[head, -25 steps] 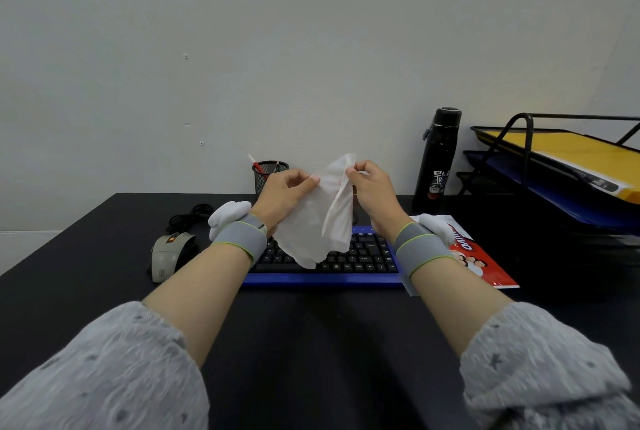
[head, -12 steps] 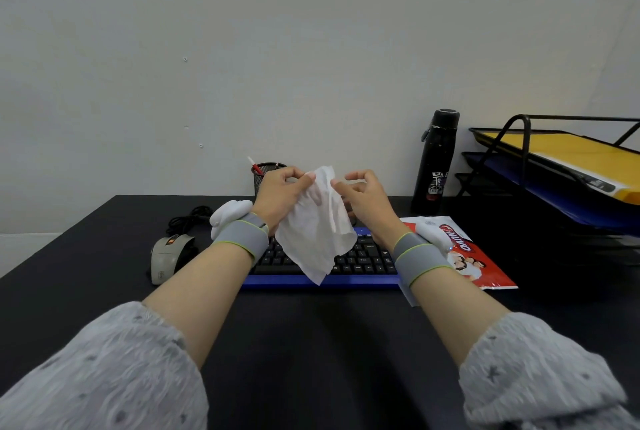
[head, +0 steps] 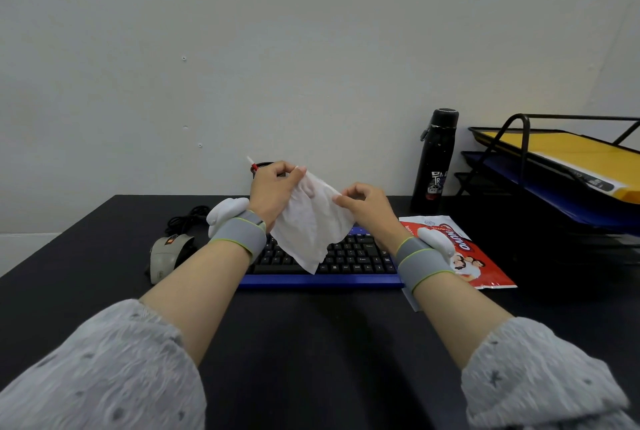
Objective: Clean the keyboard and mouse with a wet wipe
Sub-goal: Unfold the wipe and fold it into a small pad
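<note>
Since half a second ago the wet wipe (head: 311, 228) has opened from a narrow hanging fold into a broader sheet, and the hands have drawn slightly apart. The left hand (head: 273, 194) and right hand (head: 367, 208) each keep a pinching grip, thumb against fingertips, on the wipe's upper edge, which runs taut between them and slopes down toward the right hand. The wipe hangs above the keyboard (head: 353, 256), its lower corner over the front key rows; I cannot tell whether it touches them. The keyboard's long axis runs left to right directly below both hands, so neither is clearly nearer. The mouse (head: 166, 256) lies left of the keyboard, nearer the left hand; a wipe packet (head: 478, 256) lies just right of the keyboard. Dark counter (head: 311, 343) shows in front of the keyboard, likely room for sweeping strokes.
</note>
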The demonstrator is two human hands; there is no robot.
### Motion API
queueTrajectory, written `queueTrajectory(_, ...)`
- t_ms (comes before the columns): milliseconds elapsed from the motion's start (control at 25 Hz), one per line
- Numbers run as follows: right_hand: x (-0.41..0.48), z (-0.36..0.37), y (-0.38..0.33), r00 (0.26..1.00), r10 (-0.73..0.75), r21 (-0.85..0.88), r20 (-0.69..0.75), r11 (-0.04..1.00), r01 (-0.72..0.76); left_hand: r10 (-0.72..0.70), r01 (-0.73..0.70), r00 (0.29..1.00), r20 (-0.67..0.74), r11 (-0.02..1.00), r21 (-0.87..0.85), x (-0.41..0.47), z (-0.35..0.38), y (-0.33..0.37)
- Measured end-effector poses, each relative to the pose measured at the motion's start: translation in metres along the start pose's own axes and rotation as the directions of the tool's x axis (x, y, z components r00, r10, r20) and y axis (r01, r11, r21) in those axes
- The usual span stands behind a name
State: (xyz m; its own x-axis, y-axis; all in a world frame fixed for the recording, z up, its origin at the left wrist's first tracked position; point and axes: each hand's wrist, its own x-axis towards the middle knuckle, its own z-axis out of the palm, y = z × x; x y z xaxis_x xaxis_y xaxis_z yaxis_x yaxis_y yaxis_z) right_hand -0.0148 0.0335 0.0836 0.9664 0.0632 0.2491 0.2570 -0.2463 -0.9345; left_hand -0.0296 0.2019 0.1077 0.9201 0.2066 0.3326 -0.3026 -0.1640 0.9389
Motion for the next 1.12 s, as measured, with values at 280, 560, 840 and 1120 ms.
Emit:
queueTrajectory(280,0.003,0.004,0.005,0.985,0.146,0.177,-0.090,0.976,-0.128,0.017,-0.018,0.999,-0.034,0.999,-0.030,0.001,-0.003,-0.001)
queueTrajectory(560,-0.003,-0.003,0.006,0.950,0.287,0.142,0.121,0.942,-0.303,-0.025,0.015,0.994,-0.110,0.996,-0.085,0.006,0.000,0.001)
queueTrajectory(840,-0.001,-0.005,0.010,0.978,0.191,0.175,0.085,0.963,-0.204,-0.070,0.055,0.984,-0.164,0.994,-0.091,0.008,0.004,-0.007)
queueTrajectory(1120,0.000,-0.004,0.010,0.992,0.127,0.299,-0.018,0.947,-0.116,-0.065,0.111,0.952,-0.299,0.984,0.140,0.005,-0.002,-0.020)
